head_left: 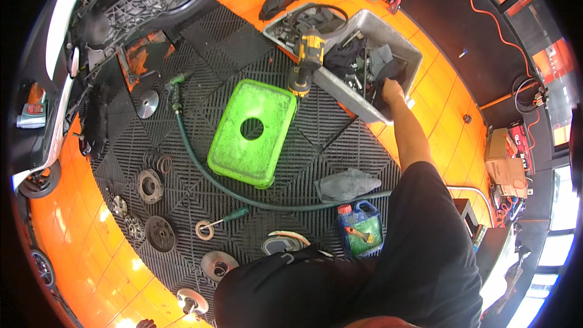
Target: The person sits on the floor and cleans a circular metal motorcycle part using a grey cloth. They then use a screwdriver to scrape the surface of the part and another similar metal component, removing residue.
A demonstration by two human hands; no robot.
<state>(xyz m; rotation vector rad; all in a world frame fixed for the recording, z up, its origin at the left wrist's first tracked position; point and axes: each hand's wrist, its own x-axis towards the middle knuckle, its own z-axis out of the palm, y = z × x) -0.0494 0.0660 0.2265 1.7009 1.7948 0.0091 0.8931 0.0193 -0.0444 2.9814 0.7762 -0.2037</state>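
My right arm stretches out to the far right, and my right hand (393,91) reaches down inside a grey plastic bin (346,98). Its fingers are hidden among the contents, so I cannot make out whether they grip anything. Around it in the bin lie dark cloths (345,59), metal tools and a grey rag (381,58). A yellow and black cordless power tool (311,51) stands at the bin's left side. My left hand is out of view.
A bright green stool (234,136) with a round hole stands mid-mat. A dark green hose (203,173) curves past it. A blue jug (368,211), a screwdriver (234,214) and a clutch plate (160,234) lie nearer. A partly dismantled scooter (136,15) is at left.
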